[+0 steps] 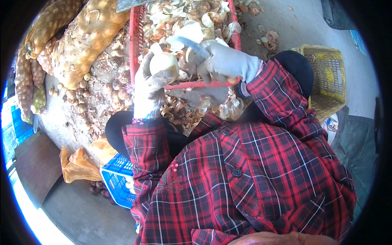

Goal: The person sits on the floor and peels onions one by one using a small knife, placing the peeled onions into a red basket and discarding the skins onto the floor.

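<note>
My left hand [153,82], in a soiled knit work glove, is closed around a large pale onion [164,64] with its outer skin largely off. To its right, my right hand [223,62], in a grey glove, grips a knife [191,44] whose blurred blade points left, above and apart from the onion. Both hands are over the near end of a red plastic crate [202,84]. Papery onion skins and pale onions [190,30] fill the crate; part of its contents lies hidden under the hands.
Mesh sacks of onions [88,36] lie at upper left, with loose small onions [114,88] and skins on the floor below them. A yellow crate [329,76] stands at right, a blue basket [118,177] with pale contents at lower left, beside an orange mesh bag [80,167].
</note>
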